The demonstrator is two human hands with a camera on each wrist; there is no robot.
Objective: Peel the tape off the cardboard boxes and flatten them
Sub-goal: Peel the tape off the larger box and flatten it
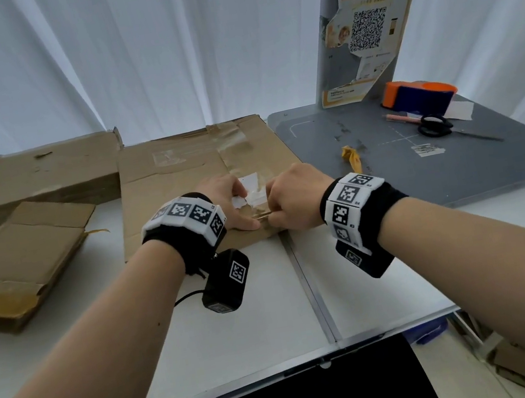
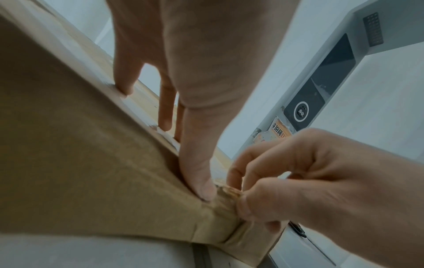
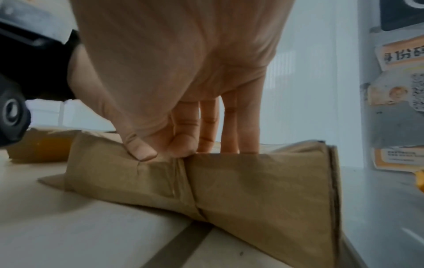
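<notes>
A large, worn cardboard box [image 1: 178,181] lies in the middle of the white table, with a strip of brown tape [image 1: 236,154] running down its top to the near edge. My left hand [image 1: 241,202] presses flat on the box top with straight fingers [image 2: 165,108]. Its thumb [image 2: 201,183] bears down on the near edge, beside a white label [image 1: 249,182]. My right hand [image 1: 274,212] pinches the crumpled tape end [image 2: 229,195] at that edge between thumb and forefinger [image 3: 181,146]. The two hands nearly touch.
Two more cardboard boxes lie at the left, one at the back [image 1: 48,175] and one nearer [image 1: 18,260]. A grey mat [image 1: 424,178] at the right holds scissors [image 1: 436,126], an orange and blue tape dispenser [image 1: 417,96], a pen [image 1: 402,118] and a yellowish tape scrap [image 1: 353,156]. A grey post with a poster [image 1: 366,18] stands behind.
</notes>
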